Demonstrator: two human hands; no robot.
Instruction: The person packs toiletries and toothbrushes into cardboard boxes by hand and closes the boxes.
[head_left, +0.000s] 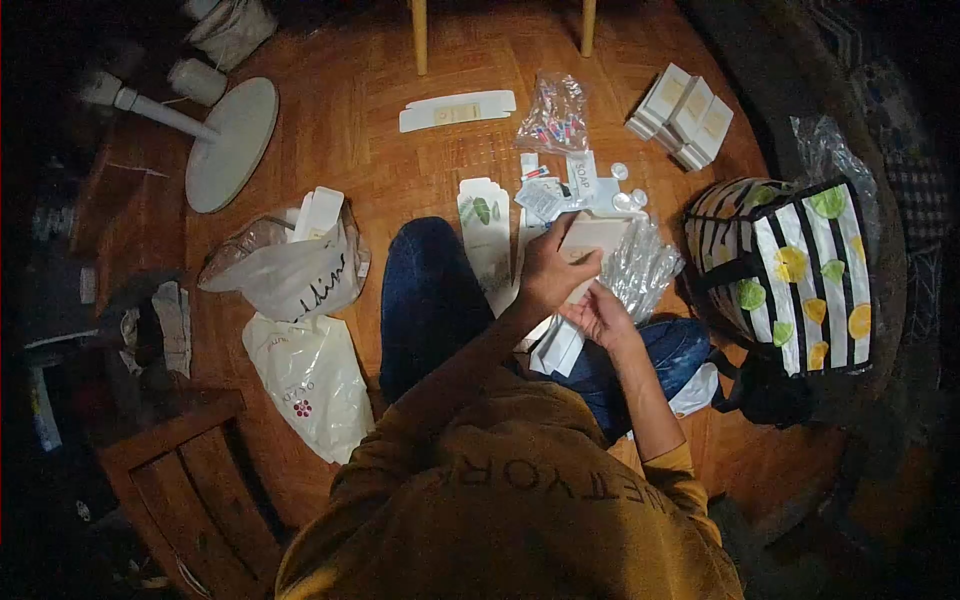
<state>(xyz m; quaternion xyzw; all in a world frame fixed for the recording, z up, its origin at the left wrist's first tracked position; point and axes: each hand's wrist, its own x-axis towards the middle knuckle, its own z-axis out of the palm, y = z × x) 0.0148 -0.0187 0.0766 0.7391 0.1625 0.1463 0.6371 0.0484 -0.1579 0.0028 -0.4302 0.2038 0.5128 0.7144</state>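
My left hand [547, 272] grips a small white cardboard box [598, 235] above my lap, thumb and fingers around its sides. At the box's lower end, my right hand [603, 316] has its fingers closed on it. Beneath them, another white carton piece [558, 348] rests against my leg. Flattened white cartons with a green leaf print [486, 225] lie left of my hands. Just beyond are a soap packet [581, 174], other small sachets [540, 199] and round white pieces [620, 171]. Crumpled clear plastic [648, 258] sits to the right, partly behind my hands.
Farther out lie an unfolded carton [457, 111], a clear bag of small tubes [553, 115] and stacked white boxes [684, 118]. A striped fruit-print bag [790, 265] stands right. Plastic bags [310, 385] lie left, near a round-based stand [232, 145]. Chair legs [419, 40] rise ahead.
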